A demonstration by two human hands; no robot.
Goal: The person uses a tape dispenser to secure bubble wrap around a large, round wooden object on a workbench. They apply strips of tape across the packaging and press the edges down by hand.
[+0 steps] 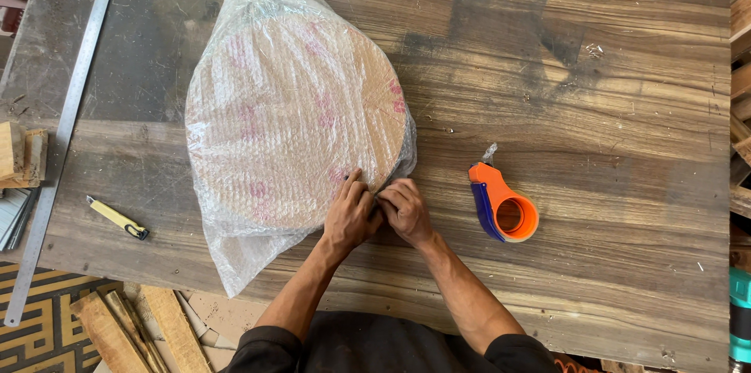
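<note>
A round wooden disc wrapped in clear bubble wrap (289, 115) lies on the wooden worktable (594, 107). My left hand (350, 213) presses on the wrap at the disc's near edge, fingers flat. My right hand (405, 209) is beside it, fingers curled and pinching the wrap at the same edge. The two hands touch each other. Loose wrap trails off past the table's near edge (235, 263) and bunches at the far end.
An orange tape dispenser (503, 205) sits just right of my hands. A yellow utility knife (117, 217) lies at the near left. A long metal ruler (66, 119) runs along the left side. Wood offcuts (22, 156) sit at the left edge and below the table.
</note>
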